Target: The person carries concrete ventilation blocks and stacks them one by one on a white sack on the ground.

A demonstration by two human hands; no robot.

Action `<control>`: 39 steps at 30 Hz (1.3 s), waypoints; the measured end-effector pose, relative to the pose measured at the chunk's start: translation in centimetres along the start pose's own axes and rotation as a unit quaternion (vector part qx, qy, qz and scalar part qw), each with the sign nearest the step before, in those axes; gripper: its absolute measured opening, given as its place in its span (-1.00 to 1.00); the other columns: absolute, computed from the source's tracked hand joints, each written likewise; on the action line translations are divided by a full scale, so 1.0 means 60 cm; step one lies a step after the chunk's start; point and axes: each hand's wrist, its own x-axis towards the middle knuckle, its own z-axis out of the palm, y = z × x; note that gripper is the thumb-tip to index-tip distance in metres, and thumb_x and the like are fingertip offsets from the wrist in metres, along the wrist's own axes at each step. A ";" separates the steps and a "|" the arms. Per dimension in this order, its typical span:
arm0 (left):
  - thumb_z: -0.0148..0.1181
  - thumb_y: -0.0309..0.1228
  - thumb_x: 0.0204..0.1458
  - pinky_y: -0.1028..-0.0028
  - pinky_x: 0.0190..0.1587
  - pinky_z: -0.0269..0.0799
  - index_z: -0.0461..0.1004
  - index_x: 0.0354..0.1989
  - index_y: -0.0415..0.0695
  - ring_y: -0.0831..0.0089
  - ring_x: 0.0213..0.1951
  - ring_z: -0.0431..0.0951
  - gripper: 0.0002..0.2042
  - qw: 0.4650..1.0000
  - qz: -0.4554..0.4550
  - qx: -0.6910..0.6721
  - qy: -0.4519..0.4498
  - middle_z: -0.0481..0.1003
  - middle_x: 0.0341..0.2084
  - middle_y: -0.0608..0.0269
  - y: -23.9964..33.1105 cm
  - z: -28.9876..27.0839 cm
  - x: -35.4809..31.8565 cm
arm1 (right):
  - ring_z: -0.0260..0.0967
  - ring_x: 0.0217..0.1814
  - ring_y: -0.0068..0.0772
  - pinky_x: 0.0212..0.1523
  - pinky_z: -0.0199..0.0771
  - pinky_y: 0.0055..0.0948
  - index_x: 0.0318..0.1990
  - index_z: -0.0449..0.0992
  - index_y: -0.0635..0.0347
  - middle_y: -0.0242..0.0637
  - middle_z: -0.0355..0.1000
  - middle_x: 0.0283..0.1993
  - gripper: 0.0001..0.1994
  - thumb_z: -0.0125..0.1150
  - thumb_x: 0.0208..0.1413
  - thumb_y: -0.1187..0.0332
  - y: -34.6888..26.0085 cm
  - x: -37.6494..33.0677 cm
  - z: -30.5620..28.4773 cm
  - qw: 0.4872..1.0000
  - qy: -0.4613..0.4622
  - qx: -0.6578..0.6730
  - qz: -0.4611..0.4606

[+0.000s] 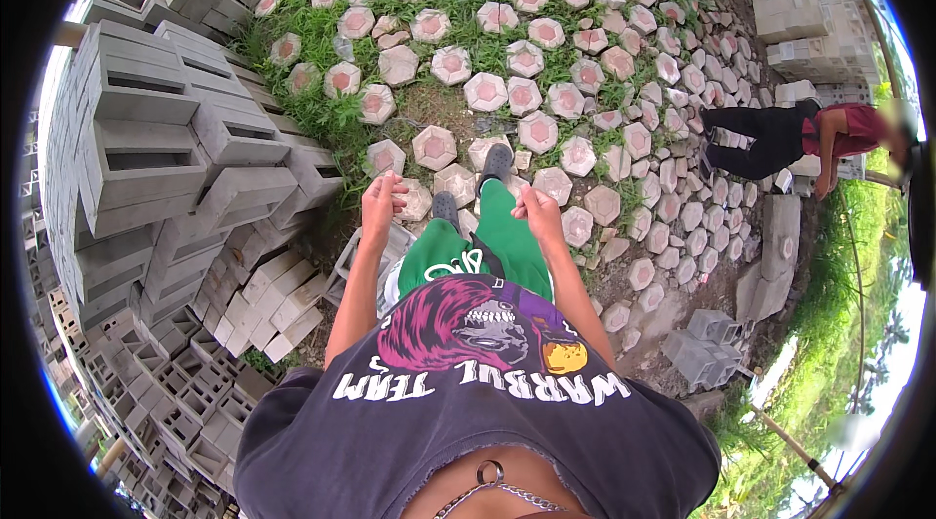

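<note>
Standing on a patch of hexagonal paving stones (487,90) set in grass (312,32), the person holds both hands out in front at waist height. The left hand (382,199) has its fingers curled loosely inward, and nothing can be seen inside them. The right hand (538,209) is curled the same way, with no visible grip on anything. Both hang above the green trousers (507,236) and grey shoes (497,160), apart from every block.

Nearest to the left hand is a grey hollow block (366,261) lying on the ground just below the forearm. Beyond it, tall stacks of concrete blocks (146,129) form a stepped wall along the whole left side, their edges close to the left arm. A heap of pale bricks (263,309) sits at the foot of that wall.

Open ground runs ahead and to the right across the stones. Another person (780,139) in dark trousers bends over well to the right, near more stacked blocks (809,22). A few loose grey blocks (707,348) lie lower right.
</note>
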 end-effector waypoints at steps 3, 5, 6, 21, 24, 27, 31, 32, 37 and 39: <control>-0.05 -0.07 0.20 0.60 -0.46 0.33 0.47 -0.22 -0.18 0.63 -0.56 0.41 -0.62 1.000 0.016 0.008 -0.010 0.50 -0.45 0.31 0.042 0.058 0.068 | 0.36 -0.52 -0.61 -0.40 0.38 -0.58 -0.40 0.49 0.26 -0.37 0.42 -0.57 -0.62 0.01 0.23 0.09 -0.036 0.095 -0.016 0.999 -0.026 -0.007 -0.031; -0.05 -0.13 0.20 0.59 -0.45 0.36 0.47 -0.27 -0.15 0.63 -0.55 0.43 -0.68 0.999 0.040 0.012 -0.014 0.52 -0.46 0.31 0.069 0.101 0.120 | 0.36 -0.52 -0.62 -0.41 0.36 -0.60 -0.36 0.51 0.28 -0.38 0.41 -0.59 -0.63 0.04 0.22 0.11 -0.080 0.159 -0.023 0.997 -0.035 0.002 -0.070; -0.05 -0.13 0.20 0.59 -0.45 0.36 0.47 -0.27 -0.15 0.63 -0.55 0.43 -0.68 0.999 0.047 0.010 -0.011 0.52 -0.46 0.31 0.086 0.123 0.145 | 0.36 -0.52 -0.62 -0.41 0.36 -0.60 -0.36 0.51 0.28 -0.38 0.41 -0.59 -0.63 0.04 0.22 0.11 -0.107 0.191 -0.033 0.996 -0.038 0.001 -0.077; 0.23 -0.33 0.03 0.61 -0.43 0.35 0.51 -0.36 -0.20 0.65 -0.53 0.44 -0.82 0.996 0.085 0.009 -0.023 0.50 -0.52 0.37 0.377 0.340 0.444 | 0.35 -0.49 -0.65 -0.40 0.38 -0.60 -0.27 0.44 0.25 -0.41 0.43 -0.51 -0.81 0.11 0.20 0.29 -0.422 0.628 -0.057 0.985 -0.127 0.047 -0.111; 0.26 -0.31 0.01 0.60 -0.47 0.35 0.49 -0.39 -0.22 0.65 -0.55 0.42 -0.79 0.997 0.071 0.013 -0.004 0.47 -0.57 0.37 0.416 0.334 0.548 | 0.35 -0.51 -0.66 -0.43 0.36 -0.62 -0.29 0.38 0.23 -0.41 0.42 -0.51 -0.84 0.20 0.12 0.35 -0.468 0.724 -0.030 0.986 -0.105 0.075 -0.102; 0.24 -0.26 0.03 0.61 -0.50 0.33 0.48 -0.42 -0.22 0.65 -0.56 0.40 -0.75 0.997 0.071 0.018 0.000 0.46 -0.58 0.35 0.485 0.331 0.657 | 0.33 -0.54 -0.67 -0.49 0.34 -0.69 -0.45 0.27 0.13 -0.42 0.37 -0.55 -0.73 0.33 0.01 0.35 -0.512 0.824 -0.009 0.992 -0.026 0.063 -0.111; 0.20 -0.19 0.07 0.62 -0.51 0.30 0.45 -0.42 -0.19 0.66 -0.59 0.38 -0.71 0.997 0.074 0.017 -0.009 0.44 -0.58 0.36 0.605 0.313 0.787 | 0.31 -0.57 -0.68 -0.49 0.33 -0.68 -0.60 0.26 0.10 -0.41 0.37 -0.58 -0.66 0.33 0.03 0.28 -0.596 0.914 0.024 0.993 0.036 0.077 -0.084; 0.21 -0.17 0.06 0.63 -0.52 0.28 0.45 -0.43 -0.17 0.67 -0.60 0.37 -0.72 0.997 0.073 0.012 -0.012 0.43 -0.57 0.36 0.637 0.309 0.820 | 0.31 -0.57 -0.68 -0.49 0.33 -0.68 -0.60 0.26 0.10 -0.41 0.37 -0.58 -0.66 0.33 0.03 0.28 -0.622 0.942 0.033 0.992 0.041 0.078 -0.089; 0.19 -0.17 0.07 0.63 -0.50 0.27 0.45 -0.42 -0.14 0.69 -0.59 0.36 -0.73 0.992 0.115 0.048 -0.022 0.40 -0.58 0.42 0.767 0.296 0.944 | 0.32 -0.56 -0.65 -0.45 0.37 -0.60 -0.61 0.41 0.21 -0.38 0.40 -0.60 -0.58 0.18 0.14 0.07 -0.688 1.019 0.056 0.995 0.067 0.006 -0.079; 0.20 -0.18 0.07 0.63 -0.49 0.28 0.45 -0.42 -0.14 0.69 -0.59 0.36 -0.75 0.993 0.107 0.043 -0.031 0.40 -0.59 0.42 0.798 0.299 0.976 | 0.34 -0.57 -0.63 -0.44 0.40 -0.61 -0.59 0.48 0.26 -0.35 0.42 -0.58 -0.55 0.13 0.17 0.04 -0.703 1.044 0.065 0.994 0.075 0.011 -0.076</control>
